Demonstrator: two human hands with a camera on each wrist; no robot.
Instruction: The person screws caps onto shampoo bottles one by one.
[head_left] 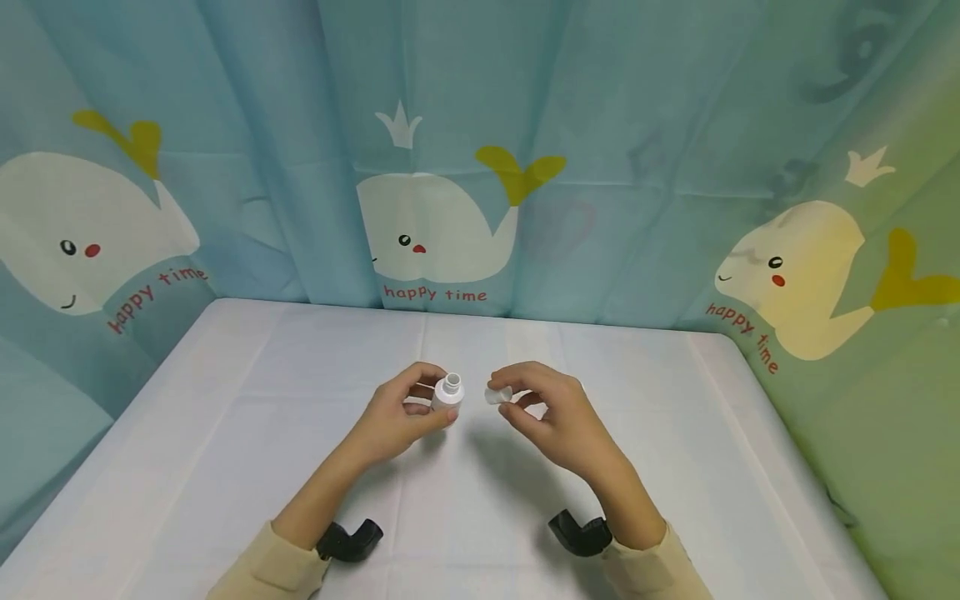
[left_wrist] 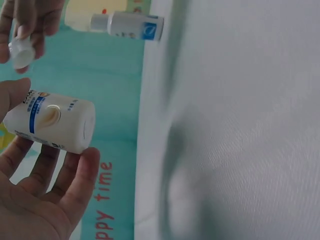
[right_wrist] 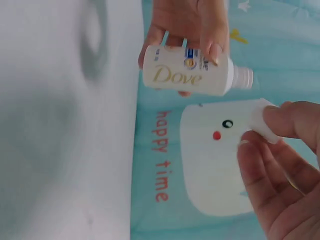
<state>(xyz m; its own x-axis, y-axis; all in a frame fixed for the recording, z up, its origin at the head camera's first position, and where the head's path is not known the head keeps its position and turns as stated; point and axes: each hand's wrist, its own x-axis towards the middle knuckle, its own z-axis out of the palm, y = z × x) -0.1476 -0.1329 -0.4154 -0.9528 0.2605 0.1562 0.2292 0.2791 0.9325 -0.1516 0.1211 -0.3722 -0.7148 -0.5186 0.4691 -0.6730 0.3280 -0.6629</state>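
Observation:
My left hand [head_left: 396,417] grips a small white Dove bottle [head_left: 447,398] in the air above the table, thumb on one side and fingers on the other. Its neck is uncovered and threaded, plain to see in the right wrist view, where the bottle [right_wrist: 185,70] shows the gold brand name. Just to the right, my right hand [head_left: 558,408] pinches a white cap [head_left: 498,396] between thumb and fingertips. A short gap separates cap and bottle mouth. The left wrist view shows the bottle's [left_wrist: 55,120] printed label and the cap [left_wrist: 21,52] beyond it.
A second white bottle [left_wrist: 135,26] with a blue patch stands upright on the table in the left wrist view; I cannot make it out in the head view. A white cloth covers the table [head_left: 300,358]. Behind hangs a blue-green whale-print curtain [head_left: 637,250].

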